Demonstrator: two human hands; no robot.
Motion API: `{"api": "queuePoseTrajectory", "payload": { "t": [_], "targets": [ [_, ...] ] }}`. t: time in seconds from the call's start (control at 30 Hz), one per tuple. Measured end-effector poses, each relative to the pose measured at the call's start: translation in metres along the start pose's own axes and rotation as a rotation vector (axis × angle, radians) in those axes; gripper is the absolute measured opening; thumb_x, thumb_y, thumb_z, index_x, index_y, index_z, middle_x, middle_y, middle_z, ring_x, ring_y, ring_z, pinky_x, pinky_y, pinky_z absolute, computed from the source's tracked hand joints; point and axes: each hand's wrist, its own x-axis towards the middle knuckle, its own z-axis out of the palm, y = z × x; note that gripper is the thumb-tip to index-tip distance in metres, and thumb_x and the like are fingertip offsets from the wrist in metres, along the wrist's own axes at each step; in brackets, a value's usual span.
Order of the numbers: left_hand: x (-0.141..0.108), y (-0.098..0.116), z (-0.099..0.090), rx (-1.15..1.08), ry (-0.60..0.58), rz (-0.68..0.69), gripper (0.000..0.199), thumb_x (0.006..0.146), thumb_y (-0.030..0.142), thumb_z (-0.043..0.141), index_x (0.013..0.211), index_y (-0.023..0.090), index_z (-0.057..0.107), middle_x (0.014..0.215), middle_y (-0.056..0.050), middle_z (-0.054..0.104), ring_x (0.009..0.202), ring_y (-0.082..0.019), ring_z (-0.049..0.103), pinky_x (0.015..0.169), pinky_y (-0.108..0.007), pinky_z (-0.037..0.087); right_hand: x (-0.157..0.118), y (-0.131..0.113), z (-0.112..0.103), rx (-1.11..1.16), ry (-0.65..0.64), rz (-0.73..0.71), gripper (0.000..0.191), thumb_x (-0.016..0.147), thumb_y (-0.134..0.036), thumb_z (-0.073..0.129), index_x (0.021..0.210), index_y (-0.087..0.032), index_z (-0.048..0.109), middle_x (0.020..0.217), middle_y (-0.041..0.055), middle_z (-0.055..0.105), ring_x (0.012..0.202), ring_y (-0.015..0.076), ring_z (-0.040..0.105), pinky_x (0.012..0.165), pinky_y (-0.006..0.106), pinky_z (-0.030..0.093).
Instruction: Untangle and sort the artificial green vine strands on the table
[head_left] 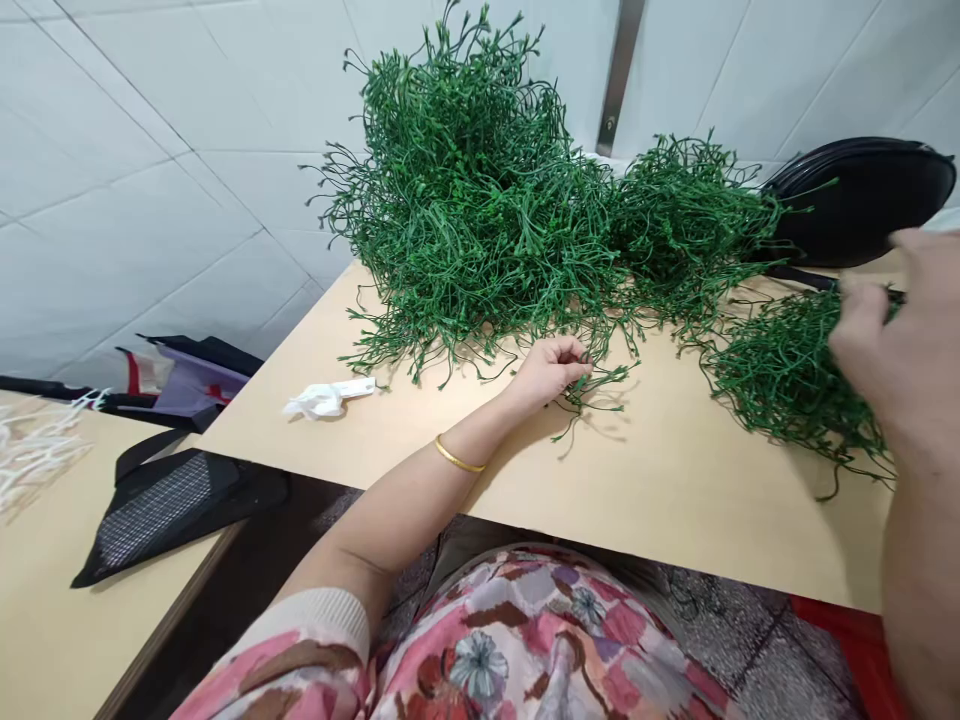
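Note:
My left hand (553, 372) rests low over the table, thumb and fingers pinched on a small bunch of thin green artificial stems (581, 395) with tiny budded tips. Just behind it rises a large tangled heap of the same green stems (480, 190). On the right, my right hand (881, 340) is over a smaller pile of green stems (795, 370). It is blurred and partly cut off by the frame edge. Its fingertips are unclear, and whether they grip any stems cannot be made out.
Another green clump (675, 220) joins the heap beside a round black object (862, 200). A crumpled white piece (326, 398) lies on the wooden table (675, 500). To the left, a second table (45, 600) holds a black mesh item (165, 510) and white strands (37, 450). A tiled wall stands behind.

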Motion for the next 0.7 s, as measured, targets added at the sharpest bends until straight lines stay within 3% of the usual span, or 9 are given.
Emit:
{"api": "queuePoseTrajectory", "payload": {
  "t": [0.1,0.17,0.27,0.4,0.57,0.7],
  "targets": [
    [0.000,-0.003,0.000,0.137,-0.026,0.070,0.011,0.064,0.013,0.059,0.061,0.013,0.049,0.057,0.004,0.047,0.055,-0.006,0.042,0.056,-0.022,0.033,-0.001,-0.054,-0.010,0.618,-0.130,-0.087,0.022,0.085,-0.028,0.048,0.084,-0.016,0.067,0.085,0.0093,0.067,0.085,0.0199,0.061,0.079,0.037,0.044],
    [0.000,-0.004,-0.001,0.237,-0.034,0.122,0.011,0.066,0.014,0.057,0.060,0.014,0.048,0.057,0.004,0.045,0.056,-0.006,0.040,0.055,-0.022,0.031,-0.006,-0.086,-0.008,0.960,-0.334,-0.148,0.017,0.082,-0.023,0.050,0.083,-0.017,0.066,0.086,0.0067,0.068,0.081,0.0166,0.061,0.073,0.030,0.046],
    [0.001,-0.005,-0.003,0.345,-0.016,0.184,0.014,0.068,0.016,0.056,0.059,0.014,0.046,0.056,0.005,0.040,0.056,-0.007,0.036,0.055,-0.023,0.029,-0.018,-0.115,0.007,1.044,-0.567,-0.190,0.017,0.078,-0.019,0.052,0.088,-0.016,0.065,0.080,0.0052,0.065,0.069,0.0144,0.057,0.061,0.027,0.043],
    [0.002,-0.005,-0.004,0.367,-0.016,0.204,0.013,0.070,0.016,0.055,0.061,0.014,0.045,0.057,0.004,0.040,0.058,-0.007,0.036,0.056,-0.023,0.029,-0.027,-0.121,0.030,1.084,-0.764,-0.061,0.023,0.075,-0.023,0.056,0.096,-0.015,0.061,0.061,-0.0011,0.053,0.055,0.0110,0.046,0.051,0.024,0.034],
    [0.001,-0.002,-0.002,0.360,-0.067,0.185,0.014,0.069,0.014,0.053,0.059,0.014,0.044,0.056,0.005,0.039,0.056,-0.007,0.035,0.055,-0.022,0.028,-0.027,-0.118,0.039,1.297,-0.876,-0.024,0.034,0.074,-0.029,0.059,0.104,-0.015,0.059,0.057,-0.0046,0.045,0.052,0.0096,0.040,0.049,0.024,0.031],
    [-0.002,0.001,0.000,0.349,-0.117,0.186,0.011,0.073,0.018,0.052,0.064,0.014,0.049,0.059,0.004,0.043,0.059,-0.007,0.039,0.056,-0.022,0.030,-0.028,-0.117,0.043,1.428,-0.912,0.022,0.022,0.074,-0.027,0.057,0.091,-0.015,0.063,0.066,-0.0001,0.055,0.060,0.0112,0.047,0.055,0.025,0.037]
  ]
}}
